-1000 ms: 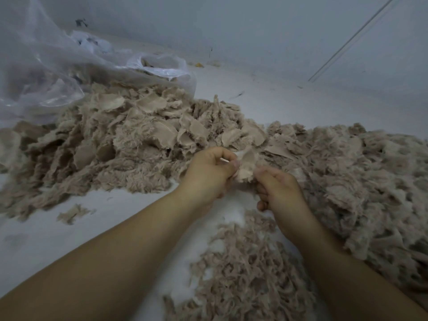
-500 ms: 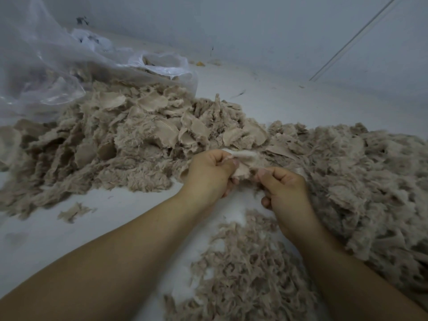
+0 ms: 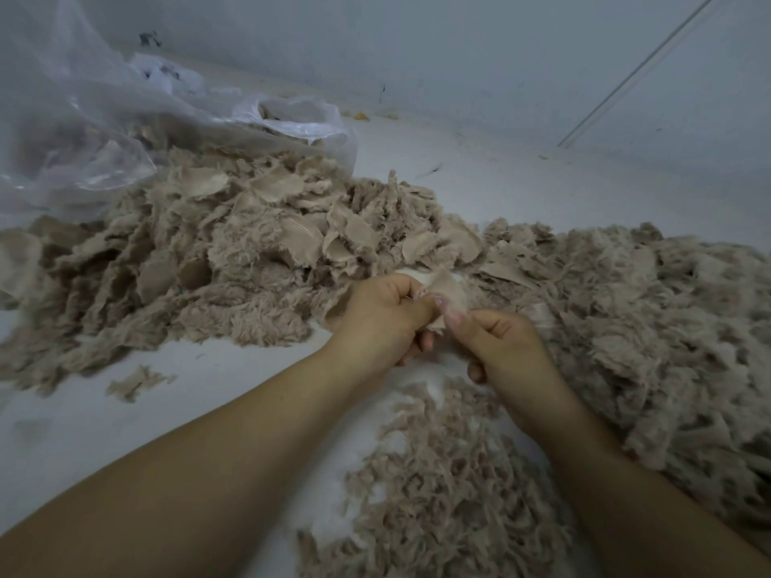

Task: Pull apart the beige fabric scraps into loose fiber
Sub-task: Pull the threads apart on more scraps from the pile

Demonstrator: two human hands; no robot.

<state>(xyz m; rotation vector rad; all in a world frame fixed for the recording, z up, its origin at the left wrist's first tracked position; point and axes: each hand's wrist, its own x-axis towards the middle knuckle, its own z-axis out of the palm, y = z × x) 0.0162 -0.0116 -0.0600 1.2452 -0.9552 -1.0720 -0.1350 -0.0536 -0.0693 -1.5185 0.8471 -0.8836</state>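
One beige scrap (image 3: pixel 448 292) is pinched between the left hand (image 3: pixel 381 317) and right hand (image 3: pixel 502 342) for tearing, above a loose fiber pile (image 3: pixel 442 490) where shreds are dropped.

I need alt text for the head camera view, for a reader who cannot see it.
Two bare hands, left hand and right hand, pinch one beige fabric scrap between them above a white surface. A large scrap pile lies behind, loose fiber lies nearer, and a clear plastic bag sits far left.
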